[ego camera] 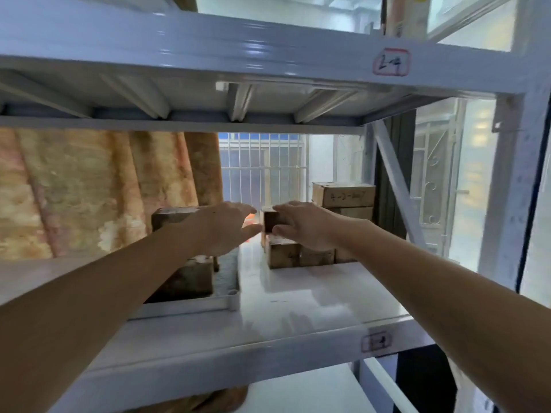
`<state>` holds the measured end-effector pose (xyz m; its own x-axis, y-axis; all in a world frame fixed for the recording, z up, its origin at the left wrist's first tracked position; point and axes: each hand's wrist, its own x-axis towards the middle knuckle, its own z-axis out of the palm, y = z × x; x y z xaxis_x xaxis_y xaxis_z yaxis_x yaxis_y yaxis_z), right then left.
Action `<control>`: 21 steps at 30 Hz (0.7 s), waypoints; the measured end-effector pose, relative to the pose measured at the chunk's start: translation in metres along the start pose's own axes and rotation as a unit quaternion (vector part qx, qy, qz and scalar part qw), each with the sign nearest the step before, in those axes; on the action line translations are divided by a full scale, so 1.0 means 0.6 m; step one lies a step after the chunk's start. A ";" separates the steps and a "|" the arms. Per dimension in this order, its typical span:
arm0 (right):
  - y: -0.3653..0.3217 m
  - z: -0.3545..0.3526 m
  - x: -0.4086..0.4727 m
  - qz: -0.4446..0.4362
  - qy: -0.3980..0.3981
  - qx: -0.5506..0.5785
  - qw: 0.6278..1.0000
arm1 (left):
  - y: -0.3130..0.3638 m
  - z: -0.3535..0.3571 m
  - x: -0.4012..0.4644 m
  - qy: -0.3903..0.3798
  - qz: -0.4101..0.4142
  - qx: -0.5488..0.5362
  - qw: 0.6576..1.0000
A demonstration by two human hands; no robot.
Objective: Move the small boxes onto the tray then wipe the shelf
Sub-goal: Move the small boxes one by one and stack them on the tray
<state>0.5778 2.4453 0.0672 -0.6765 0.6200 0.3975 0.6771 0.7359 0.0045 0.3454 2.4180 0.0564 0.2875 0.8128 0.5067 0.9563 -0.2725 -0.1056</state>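
Note:
A small brown box (pixel 269 219) sits on top of a row of small brown boxes (pixel 283 254) on the white shelf (pixel 298 299). My right hand (pixel 304 226) grips the top box from its right side, fingers over its top and thumb at its front. My left hand (pixel 222 226) is spread just left of that box, fingers straight; whether it touches the box I cannot tell. A grey tray (pixel 229 296) lies on the shelf's left half with brown boxes (pixel 182 275) stacked in it, partly hidden by my left arm.
Larger cardboard boxes (pixel 343 195) stand stacked at the back right of the shelf. The upper shelf beam (pixel 268 55) hangs low overhead. A diagonal brace (pixel 396 180) and an upright post (pixel 507 180) bound the right side. Brownish wrapped rolls (pixel 89 189) fill the back left.

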 end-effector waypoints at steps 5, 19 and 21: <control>0.076 -0.026 -0.059 0.007 -0.027 -0.021 0.999 | 0.101 0.017 0.035 -0.005 0.010 -0.023 1.000; 0.219 -0.074 -0.060 0.097 0.020 -0.017 0.995 | 0.166 0.016 0.189 -0.007 0.040 0.011 0.999; 0.234 -0.082 -0.044 0.119 0.030 -0.006 0.992 | 0.162 0.019 0.213 -0.006 0.041 0.029 0.999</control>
<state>0.7050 2.5188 0.1023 -0.4790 0.7576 0.4435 0.8191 0.5674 -0.0844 0.4759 2.5013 0.1009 0.3647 0.7951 0.4845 0.9311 -0.3078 -0.1958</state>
